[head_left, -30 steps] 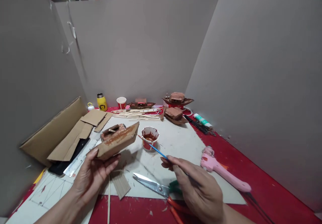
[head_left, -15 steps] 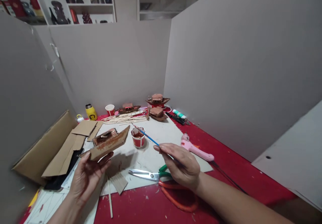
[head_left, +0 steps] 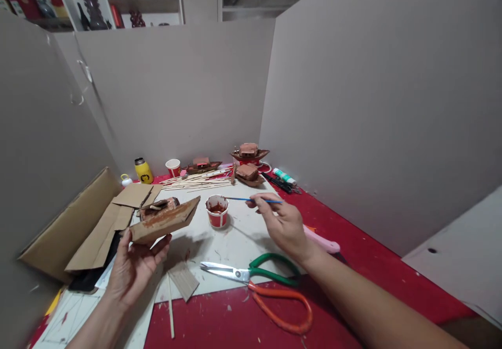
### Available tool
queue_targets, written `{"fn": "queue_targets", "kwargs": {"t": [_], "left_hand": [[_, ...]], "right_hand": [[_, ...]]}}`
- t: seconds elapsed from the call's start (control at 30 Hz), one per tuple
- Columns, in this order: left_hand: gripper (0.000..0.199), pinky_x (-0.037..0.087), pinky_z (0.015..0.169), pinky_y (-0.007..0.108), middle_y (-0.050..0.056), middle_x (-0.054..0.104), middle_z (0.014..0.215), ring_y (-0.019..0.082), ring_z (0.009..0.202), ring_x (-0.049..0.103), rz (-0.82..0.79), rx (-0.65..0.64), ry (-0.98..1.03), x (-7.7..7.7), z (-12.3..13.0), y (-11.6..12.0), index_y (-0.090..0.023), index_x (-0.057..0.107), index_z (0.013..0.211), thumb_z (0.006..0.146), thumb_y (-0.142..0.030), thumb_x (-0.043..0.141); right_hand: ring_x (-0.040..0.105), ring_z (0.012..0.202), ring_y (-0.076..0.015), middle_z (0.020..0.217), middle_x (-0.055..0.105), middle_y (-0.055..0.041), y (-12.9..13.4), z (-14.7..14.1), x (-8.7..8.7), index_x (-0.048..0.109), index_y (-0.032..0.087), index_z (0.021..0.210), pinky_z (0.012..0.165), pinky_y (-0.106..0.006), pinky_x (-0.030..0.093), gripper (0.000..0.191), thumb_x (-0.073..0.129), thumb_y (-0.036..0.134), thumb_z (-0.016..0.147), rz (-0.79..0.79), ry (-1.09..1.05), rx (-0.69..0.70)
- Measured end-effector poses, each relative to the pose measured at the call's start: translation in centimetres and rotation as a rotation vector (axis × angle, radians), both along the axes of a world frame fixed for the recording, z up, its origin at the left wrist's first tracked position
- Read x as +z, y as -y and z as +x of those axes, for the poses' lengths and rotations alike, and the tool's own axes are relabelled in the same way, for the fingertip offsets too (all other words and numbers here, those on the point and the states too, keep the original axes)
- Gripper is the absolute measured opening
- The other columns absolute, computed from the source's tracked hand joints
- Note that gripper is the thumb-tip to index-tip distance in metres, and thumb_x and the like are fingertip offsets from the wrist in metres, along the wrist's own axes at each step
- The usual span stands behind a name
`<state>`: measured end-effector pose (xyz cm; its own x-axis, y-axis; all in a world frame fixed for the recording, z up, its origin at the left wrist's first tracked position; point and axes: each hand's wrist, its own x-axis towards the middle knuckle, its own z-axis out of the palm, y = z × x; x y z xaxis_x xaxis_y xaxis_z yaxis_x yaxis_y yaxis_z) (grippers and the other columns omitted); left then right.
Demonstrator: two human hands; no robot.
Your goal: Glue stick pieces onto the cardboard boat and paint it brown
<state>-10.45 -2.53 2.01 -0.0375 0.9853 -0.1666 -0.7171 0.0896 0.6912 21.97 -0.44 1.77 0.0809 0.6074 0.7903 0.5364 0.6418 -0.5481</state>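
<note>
My left hand (head_left: 139, 265) is closed on a model boat (head_left: 167, 224), holding it up from below. The boat is cardboard-brown, with streaks of reddish-brown paint along its side. In my right hand (head_left: 280, 226) is a thin blue paintbrush (head_left: 245, 199), held nearly level with its tip pointing left. That tip is at the right rim of a red and white paper cup (head_left: 217, 211) with brown paint inside; whether it touches the rim I cannot tell. Scissors (head_left: 237, 274) with green and orange handles lie below my right hand.
Cardboard pieces (head_left: 104, 226) lie at the left. Thin wooden sticks (head_left: 200, 179), other model boats (head_left: 249, 174), a second cup (head_left: 173, 167) and a yellow bottle (head_left: 143, 171) stand or lie at the back. A pink glue gun (head_left: 323, 240) is partly hidden behind my right hand. Grey partitions (head_left: 376, 103) enclose the table.
My right hand has moved up, bringing the brush away from the boat to the cup's right rim. The scissors' green handle has come into view. My left hand still holds the boat.
</note>
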Motion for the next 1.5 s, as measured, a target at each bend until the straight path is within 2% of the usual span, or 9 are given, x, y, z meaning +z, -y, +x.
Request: {"fn": "queue_targets", "kwargs": {"t": [0.23,0.47,0.77,0.9,1.1,1.23,1.33,1.5], "left_hand": [[0.054,0.062,0.083,0.051,0.019,0.074,0.118,0.037,0.105,0.072,0.004,-0.11,0.06,-1.0,-0.3,-0.3,-0.021,0.053,0.141,0.088,-0.031,0.06],[0.054,0.063,0.078,0.05,0.02,0.075,0.114,0.037,0.099,0.074,-0.003,-0.109,0.036,-0.7,0.1,-0.2,-0.021,0.049,0.143,0.091,-0.034,0.058],[0.053,0.065,0.072,0.044,0.02,0.075,0.111,0.035,0.097,0.075,-0.058,-0.123,0.05,-0.6,0.1,-0.1,-0.017,0.048,0.143,0.095,-0.04,0.052],[0.055,0.065,0.07,0.044,0.02,0.075,0.112,0.035,0.096,0.075,-0.104,-0.089,0.084,-0.5,0.4,-0.1,-0.018,0.045,0.146,0.095,-0.038,0.053],[0.046,0.066,0.072,0.042,0.019,0.076,0.107,0.034,0.093,0.076,-0.112,-0.071,0.06,-0.3,0.8,0.0,-0.015,0.054,0.137,0.094,-0.032,0.057],[0.041,0.065,0.074,0.041,0.018,0.075,0.107,0.036,0.098,0.074,-0.103,-0.064,0.037,0.0,0.9,0.2,-0.014,0.058,0.131,0.095,-0.032,0.057],[0.039,0.065,0.076,0.04,0.018,0.075,0.11,0.035,0.1,0.074,-0.091,-0.064,0.045,-0.1,0.9,0.2,-0.012,0.059,0.129,0.094,-0.031,0.057],[0.045,0.065,0.075,0.042,0.02,0.075,0.106,0.033,0.094,0.075,-0.133,-0.053,0.071,-0.5,0.9,0.0,-0.011,0.055,0.133,0.093,-0.031,0.058]], "right_hand": [[0.067,0.067,-0.0161,0.076,0.074,-0.0029,-2.6,-1.6,1.6,0.069,0.02,0.086,0.063,-0.026,0.049,0.025,0.05,0.031,0.098,-0.262,0.268,0.072],[0.064,0.064,-0.0165,0.073,0.075,-0.0028,-4.9,-3.5,1.2,0.071,0.021,0.08,0.06,-0.025,0.041,0.02,0.056,0.027,0.091,-0.379,0.353,0.068],[0.069,0.074,-0.0193,0.084,0.075,-0.0064,-4.9,-2.4,0.4,0.069,0.019,0.089,0.068,-0.029,0.05,0.029,0.047,0.036,0.096,-0.317,0.207,0.105],[0.068,0.069,-0.0186,0.081,0.074,-0.0061,-4.4,-1.7,0.3,0.067,0.019,0.092,0.065,-0.029,0.051,0.027,0.047,0.037,0.096,-0.297,0.155,0.074],[0.066,0.066,-0.0185,0.074,0.073,-0.0036,-5.0,-2.5,0.4,0.068,0.021,0.085,0.064,-0.028,0.05,0.017,0.056,0.031,0.09,-0.335,0.218,0.114],[0.067,0.067,-0.0188,0.076,0.074,-0.0041,-5.1,-2.7,0.6,0.069,0.021,0.083,0.063,-0.028,0.05,0.018,0.055,0.032,0.09,-0.318,0.215,0.13],[0.066,0.065,-0.0176,0.078,0.073,-0.0049,-4.4,-2.2,0.9,0.067,0.019,0.088,0.059,-0.027,0.048,0.021,0.052,0.034,0.093,-0.267,0.159,0.089],[0.064,0.056,-0.0154,0.066,0.069,-0.002,-2.8,-0.8,1.2,0.067,0.019,0.083,0.051,-0.025,0.046,0.02,0.061,0.037,0.09,-0.201,0.062,0.046]]}}
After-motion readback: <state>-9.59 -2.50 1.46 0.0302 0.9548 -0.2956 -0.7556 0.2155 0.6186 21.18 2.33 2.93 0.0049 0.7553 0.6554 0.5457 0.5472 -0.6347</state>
